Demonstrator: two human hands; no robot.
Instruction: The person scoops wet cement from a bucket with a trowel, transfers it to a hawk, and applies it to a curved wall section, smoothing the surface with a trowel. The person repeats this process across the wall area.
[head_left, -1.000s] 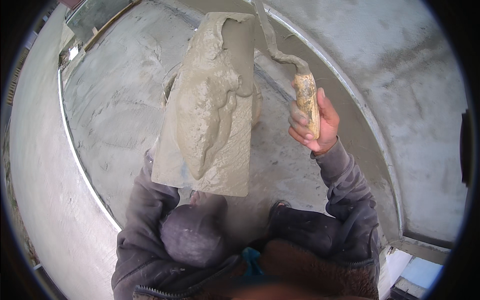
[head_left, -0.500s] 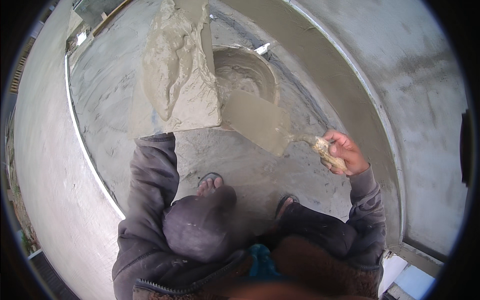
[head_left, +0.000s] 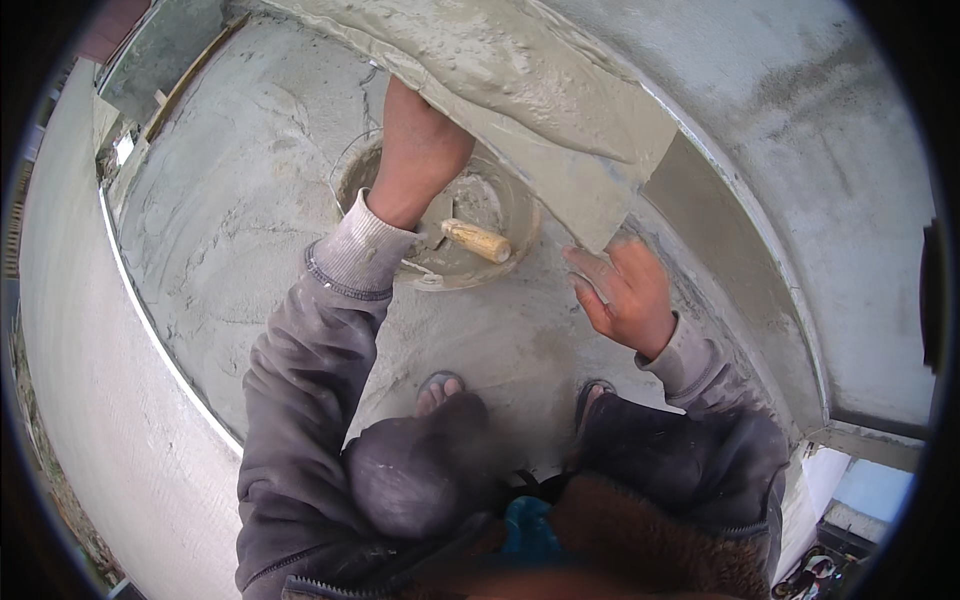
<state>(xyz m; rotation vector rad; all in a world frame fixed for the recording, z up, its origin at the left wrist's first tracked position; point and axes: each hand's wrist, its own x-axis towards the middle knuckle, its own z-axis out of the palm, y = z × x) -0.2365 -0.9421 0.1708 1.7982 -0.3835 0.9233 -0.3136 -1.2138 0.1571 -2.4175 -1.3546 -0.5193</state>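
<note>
My left hand (head_left: 425,145) is raised under the long edge of a plastering float (head_left: 610,200) loaded with wet grey mortar (head_left: 500,60). Its fingers are hidden beneath the float, which it carries tilted across the upper middle. Close to the float's lower right corner, my right hand (head_left: 635,300) has its thumb and forefinger apart and holds nothing; its other fingers are partly blurred. A trowel with a wooden handle (head_left: 477,241) rests in a mortar bucket (head_left: 525,225), behind and below my left forearm. Most of the trowel's blade is hidden.
Mortar-smeared floor (head_left: 260,180) surrounds the bucket and my sandalled feet. A pale wall (head_left: 120,330) with a white edge strip curves along the left. On the right, a freshly coated band (head_left: 735,235) borders a grey wall surface (head_left: 830,160). A wooden strip (head_left: 190,80) lies at the far left.
The trowel has left my right hand and now lies in the bucket. The float has swung from upper left to upper right, bringing my left hand into view. My right hand is near its corner.
</note>
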